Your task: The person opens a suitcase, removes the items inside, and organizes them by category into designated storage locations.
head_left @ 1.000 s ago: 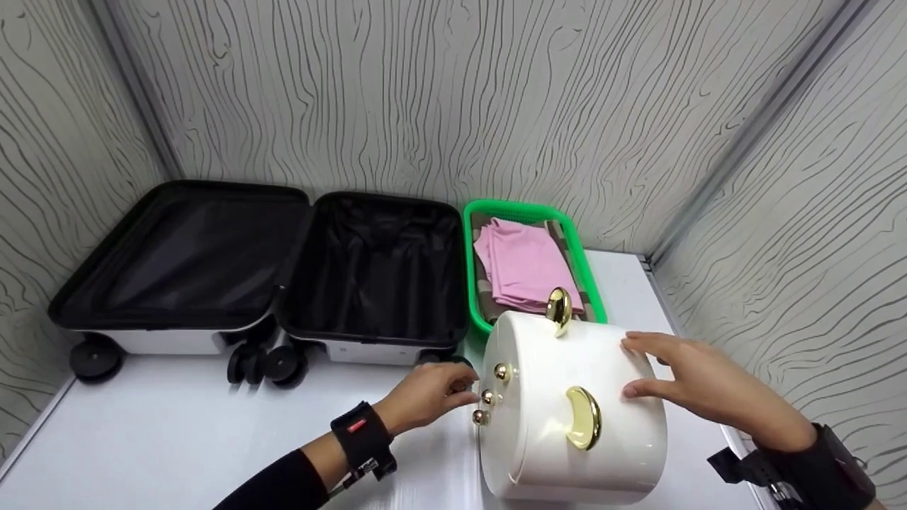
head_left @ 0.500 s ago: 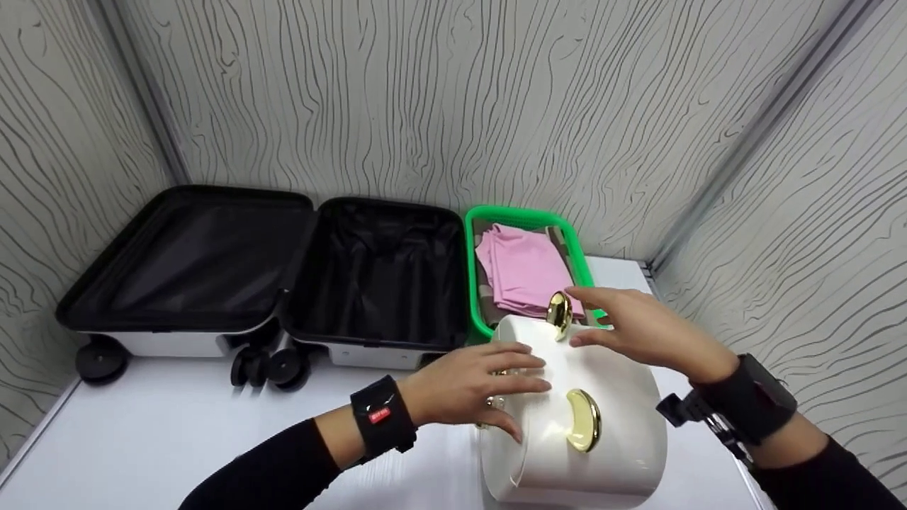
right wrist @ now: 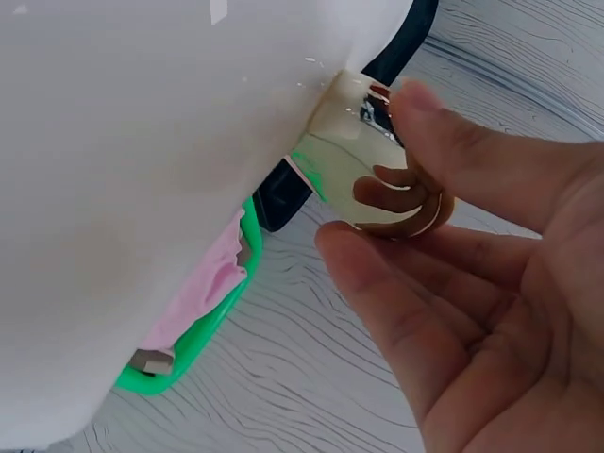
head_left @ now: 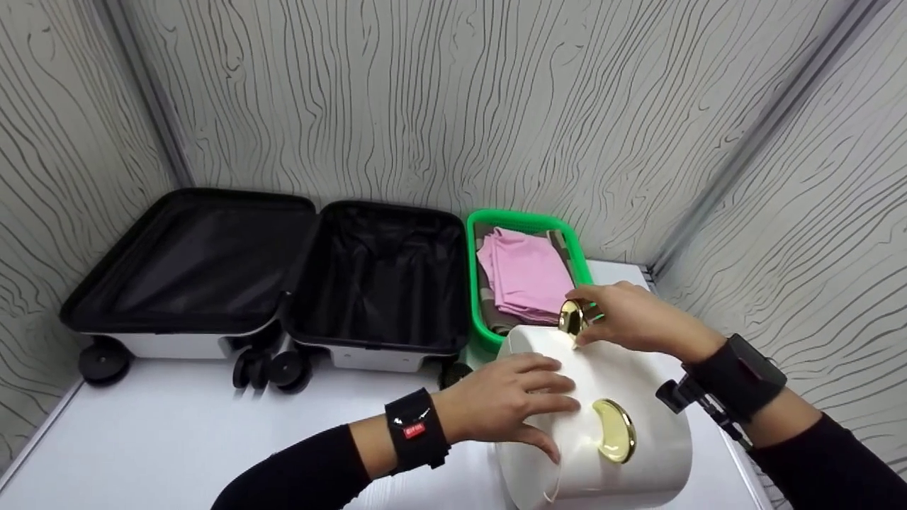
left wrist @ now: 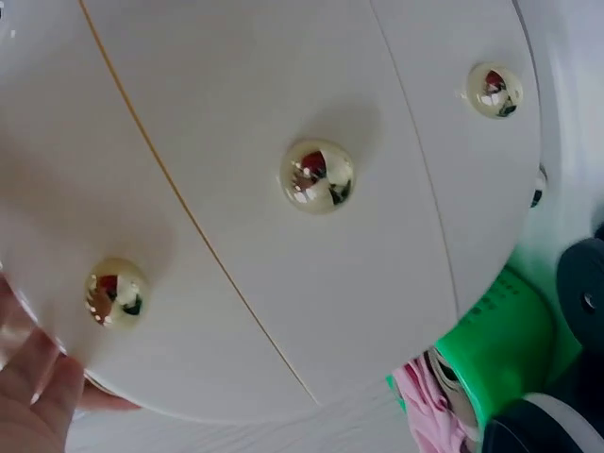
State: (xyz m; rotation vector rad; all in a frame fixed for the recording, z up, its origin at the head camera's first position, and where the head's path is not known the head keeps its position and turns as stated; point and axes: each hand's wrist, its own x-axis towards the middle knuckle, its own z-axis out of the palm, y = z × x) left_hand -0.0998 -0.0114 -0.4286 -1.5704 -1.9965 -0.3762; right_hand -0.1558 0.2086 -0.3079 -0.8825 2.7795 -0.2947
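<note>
A white drum-shaped box (head_left: pixel 655 418) lies on its curved side at the front right of the table in the head view. Its flat round face, seen in the left wrist view, has thin seams and gold ball knobs (left wrist: pixel 318 176). My right hand (head_left: pixel 631 319) pinches a curved gold foot (head_left: pixel 572 316) on the box's side, between thumb and fingers. A second crescent-shaped gold foot (head_left: pixel 618 432) sticks out nearer to me. My left hand (head_left: pixel 503 400) rests with spread fingers on the box by the edge of the flat face, thumb lower down.
An open suitcase (head_left: pixel 386 276) with black lining and black wheels stands at the back left, both halves spread. Right of it, behind the box, is a green basket (head_left: pixel 524 214) holding folded pink cloth (head_left: pixel 528 273) over brown striped cloth. Patterned wall panels enclose the table (head_left: pixel 305 439).
My right hand has gone from the box's far end to the gold foot and taken hold of it. My left hand has moved onto the curved side. The box has shifted slightly right.
</note>
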